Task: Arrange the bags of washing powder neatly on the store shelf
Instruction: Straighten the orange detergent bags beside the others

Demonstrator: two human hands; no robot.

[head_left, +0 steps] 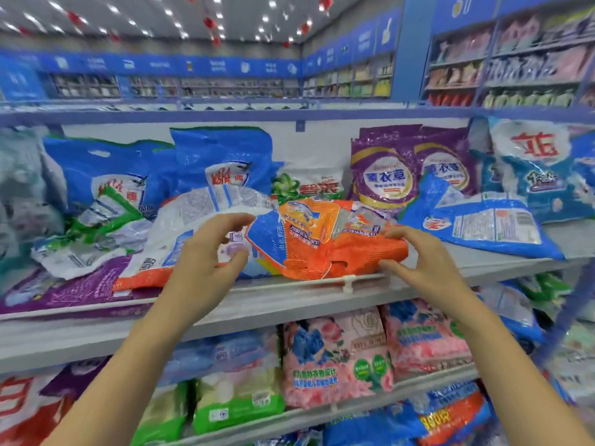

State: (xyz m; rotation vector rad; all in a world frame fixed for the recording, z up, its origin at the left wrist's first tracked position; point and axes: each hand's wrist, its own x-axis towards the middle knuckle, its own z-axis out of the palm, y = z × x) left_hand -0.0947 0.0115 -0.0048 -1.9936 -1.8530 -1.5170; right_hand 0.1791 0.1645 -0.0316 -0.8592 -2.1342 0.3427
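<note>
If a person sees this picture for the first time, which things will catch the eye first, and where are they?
The eye goes first to the crumpled orange bag lying flat at the middle of the shelf's front edge, with the left hand and the right hand on either side of it. Behind it, blue bags and purple bags stand upright against the back wall.

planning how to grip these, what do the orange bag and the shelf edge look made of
Orange bag: thin glossy plastic film, judging by its crinkles and bright glare. Shelf: smooth pale board, probably painted metal, though the look leaves it open; a whitish rail, likely plastic, runs along its front.
</note>
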